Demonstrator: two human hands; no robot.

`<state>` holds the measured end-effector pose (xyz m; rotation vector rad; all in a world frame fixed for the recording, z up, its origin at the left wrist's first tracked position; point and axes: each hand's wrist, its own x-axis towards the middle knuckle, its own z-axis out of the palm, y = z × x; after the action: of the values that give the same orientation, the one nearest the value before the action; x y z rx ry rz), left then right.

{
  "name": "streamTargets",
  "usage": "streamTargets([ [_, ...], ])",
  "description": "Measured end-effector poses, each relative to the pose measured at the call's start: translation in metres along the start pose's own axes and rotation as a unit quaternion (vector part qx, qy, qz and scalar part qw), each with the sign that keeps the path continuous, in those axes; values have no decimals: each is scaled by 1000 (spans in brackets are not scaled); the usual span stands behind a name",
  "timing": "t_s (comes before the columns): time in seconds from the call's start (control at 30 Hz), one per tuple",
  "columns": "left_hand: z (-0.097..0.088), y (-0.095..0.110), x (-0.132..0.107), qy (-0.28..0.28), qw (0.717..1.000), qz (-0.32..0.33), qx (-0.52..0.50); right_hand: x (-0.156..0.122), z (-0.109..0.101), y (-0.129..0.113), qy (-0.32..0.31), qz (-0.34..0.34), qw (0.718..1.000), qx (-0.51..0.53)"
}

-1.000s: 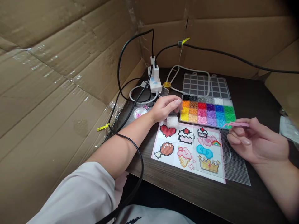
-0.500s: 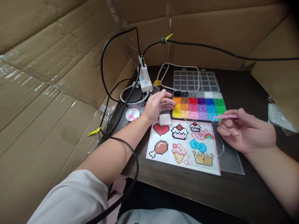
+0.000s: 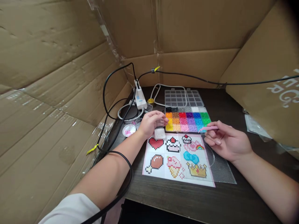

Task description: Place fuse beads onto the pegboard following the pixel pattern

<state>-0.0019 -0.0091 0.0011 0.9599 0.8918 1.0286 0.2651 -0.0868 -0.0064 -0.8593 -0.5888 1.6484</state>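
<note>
Tweezers (image 3: 209, 128), one pink pair, clamped in the right hand's (image 3: 230, 140) grip near the near right corner of one open bead case (image 3: 175, 99).
One left hand (image 3: 149, 124) curls beside one small clear box (image 3: 160, 133); whether its grip holds the raised lid (image 3: 159, 123), I cannot tell. One picture sheet (image 3: 161, 172) and one white dish (image 3: 132, 128) share the desk (image 3: 182, 202).

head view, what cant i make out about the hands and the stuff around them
All in the head view:
Pink tweezers in the right hand: tips too small to show if they grip anything.
Left hand: its own back hides some fingers, leaving contact with the clear lid unclear.
White dish: pink beads too small to count.
Cardboard lettering: cut off by the right edge.
</note>
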Motion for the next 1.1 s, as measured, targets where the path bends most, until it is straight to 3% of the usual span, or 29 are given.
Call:
streamTargets([
  [0.3,-3,2,4,-2,1000,0,-21,3,2,1,7,0,999,35],
  [0.7,0,6,5,4,1000,-10,1,1,-3,5,-57,3,998,40],
  [1.1,0,6,9,2,1000,-2,23,-6,-1,3,-64,22,996,56],
])
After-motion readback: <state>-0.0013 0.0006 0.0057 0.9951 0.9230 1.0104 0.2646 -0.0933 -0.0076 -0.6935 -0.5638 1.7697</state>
